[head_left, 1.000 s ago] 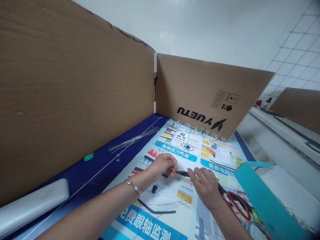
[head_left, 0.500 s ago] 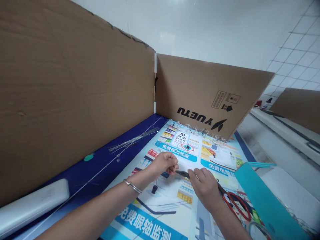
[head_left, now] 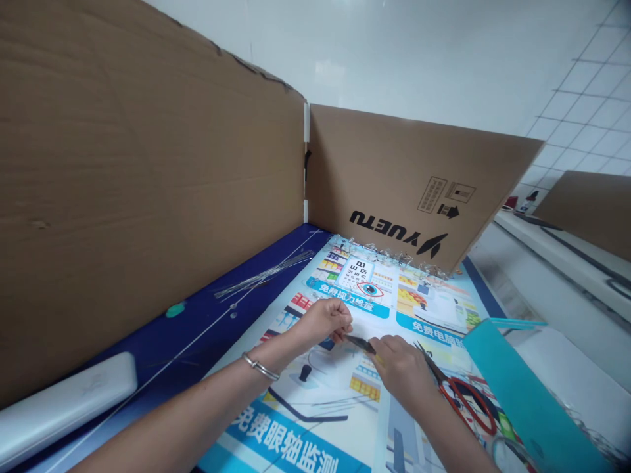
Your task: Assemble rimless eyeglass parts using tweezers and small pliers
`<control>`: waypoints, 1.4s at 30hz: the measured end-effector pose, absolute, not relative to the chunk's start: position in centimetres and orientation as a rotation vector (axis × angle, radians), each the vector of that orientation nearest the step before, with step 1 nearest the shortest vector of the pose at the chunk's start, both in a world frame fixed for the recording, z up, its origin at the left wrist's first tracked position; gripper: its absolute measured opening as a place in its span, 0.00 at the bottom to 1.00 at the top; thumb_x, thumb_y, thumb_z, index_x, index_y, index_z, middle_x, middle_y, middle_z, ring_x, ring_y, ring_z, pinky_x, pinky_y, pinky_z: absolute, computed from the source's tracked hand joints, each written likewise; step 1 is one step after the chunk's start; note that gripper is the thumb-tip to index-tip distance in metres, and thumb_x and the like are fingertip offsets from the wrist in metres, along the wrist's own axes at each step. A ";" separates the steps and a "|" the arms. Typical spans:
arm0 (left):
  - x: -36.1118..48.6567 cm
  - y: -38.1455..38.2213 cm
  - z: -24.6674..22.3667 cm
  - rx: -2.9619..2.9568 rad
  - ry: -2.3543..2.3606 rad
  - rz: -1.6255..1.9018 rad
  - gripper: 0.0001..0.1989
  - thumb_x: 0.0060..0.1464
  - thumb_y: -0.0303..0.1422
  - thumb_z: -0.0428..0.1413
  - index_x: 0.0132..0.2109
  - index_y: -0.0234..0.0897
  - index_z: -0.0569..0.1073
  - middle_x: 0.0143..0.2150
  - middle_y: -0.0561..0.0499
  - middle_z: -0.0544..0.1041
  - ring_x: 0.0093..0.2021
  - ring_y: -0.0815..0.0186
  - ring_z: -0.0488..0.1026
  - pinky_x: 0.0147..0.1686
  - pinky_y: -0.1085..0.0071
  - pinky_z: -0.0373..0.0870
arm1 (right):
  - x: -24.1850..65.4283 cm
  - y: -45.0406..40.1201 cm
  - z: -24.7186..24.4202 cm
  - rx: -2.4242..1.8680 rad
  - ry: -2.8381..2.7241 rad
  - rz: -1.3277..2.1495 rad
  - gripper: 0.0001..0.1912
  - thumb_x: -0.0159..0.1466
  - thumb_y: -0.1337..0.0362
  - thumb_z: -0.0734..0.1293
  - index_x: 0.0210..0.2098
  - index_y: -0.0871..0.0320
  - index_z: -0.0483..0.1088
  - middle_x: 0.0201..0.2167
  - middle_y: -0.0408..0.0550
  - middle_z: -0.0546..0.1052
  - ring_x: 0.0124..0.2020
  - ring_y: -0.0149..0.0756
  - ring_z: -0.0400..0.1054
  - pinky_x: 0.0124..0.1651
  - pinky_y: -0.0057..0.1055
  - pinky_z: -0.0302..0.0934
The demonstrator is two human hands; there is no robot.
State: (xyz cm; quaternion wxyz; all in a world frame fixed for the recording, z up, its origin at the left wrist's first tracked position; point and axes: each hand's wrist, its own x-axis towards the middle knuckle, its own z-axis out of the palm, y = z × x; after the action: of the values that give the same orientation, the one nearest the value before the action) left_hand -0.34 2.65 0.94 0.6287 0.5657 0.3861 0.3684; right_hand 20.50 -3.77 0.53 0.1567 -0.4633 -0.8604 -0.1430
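Note:
My left hand, with a silver bangle on its wrist, is closed in a pinch over the printed sheet. What sits between its fingertips is too small to make out. My right hand grips needle-nose pliers with dark jaws and a bit of yellow handle showing. Their tip points left and meets the left fingertips. Just right of that hand, red-handled scissors lie on the sheet with their blades slightly apart. Several thin straight wires lie on the sheet below my hands.
Cardboard panels stand at left and back. Bent wire bits line the back panel's foot. A bundle of thin wires lies on the blue surface. A teal box with wire pieces stands right; a white case lies left.
My right hand has turned and shifted slightly, so the pliers' yellow handle and more of the scissor blades show. My left hand has barely moved.

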 end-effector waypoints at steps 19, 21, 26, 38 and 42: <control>-0.7 2.2 2.2 1.390 0.824 0.766 0.12 0.48 0.38 0.53 0.34 0.32 0.69 0.32 0.46 0.75 0.28 0.67 0.74 0.26 0.73 0.70 | 20.1 -3.8 3.0 -1.523 -2.334 0.354 0.10 0.60 0.58 0.60 0.35 0.51 0.71 0.30 0.42 0.74 0.32 0.32 0.68 0.32 0.24 0.57; -1.0 2.4 2.5 1.355 0.790 0.749 0.15 0.49 0.41 0.52 0.36 0.31 0.69 0.34 0.44 0.75 0.30 0.66 0.74 0.27 0.72 0.70 | 20.2 -3.7 2.5 -1.500 -2.314 0.308 0.10 0.60 0.58 0.60 0.38 0.51 0.70 0.31 0.42 0.73 0.33 0.32 0.68 0.33 0.25 0.57; -1.2 2.7 2.5 1.357 0.828 0.739 0.17 0.48 0.43 0.53 0.36 0.31 0.69 0.34 0.43 0.76 0.31 0.65 0.74 0.27 0.73 0.69 | 20.6 -3.2 0.4 -1.417 -2.314 0.085 0.10 0.60 0.60 0.60 0.40 0.53 0.69 0.31 0.44 0.72 0.33 0.32 0.67 0.35 0.25 0.58; -1.1 3.0 1.0 1.592 1.022 0.666 0.15 0.49 0.41 0.49 0.33 0.33 0.70 0.24 0.49 0.74 0.18 0.71 0.70 0.17 0.78 0.64 | 20.4 -3.7 0.7 -1.226 -2.277 -0.534 0.12 0.60 0.64 0.61 0.43 0.57 0.67 0.33 0.50 0.69 0.37 0.37 0.61 0.40 0.35 0.54; -1.0 2.5 0.8 1.621 0.996 0.634 0.15 0.49 0.42 0.48 0.33 0.34 0.71 0.21 0.51 0.72 0.15 0.70 0.67 0.14 0.77 0.62 | 19.9 -4.5 1.0 -1.159 -2.382 -0.712 0.13 0.60 0.68 0.61 0.45 0.55 0.66 0.36 0.49 0.69 0.38 0.38 0.61 0.39 0.36 0.52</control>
State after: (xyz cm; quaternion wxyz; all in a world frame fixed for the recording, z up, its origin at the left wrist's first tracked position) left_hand -0.99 2.47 0.78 0.5379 0.6814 0.4187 0.2663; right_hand 19.89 -4.45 0.99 0.1981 -0.4141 -0.8512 -0.2545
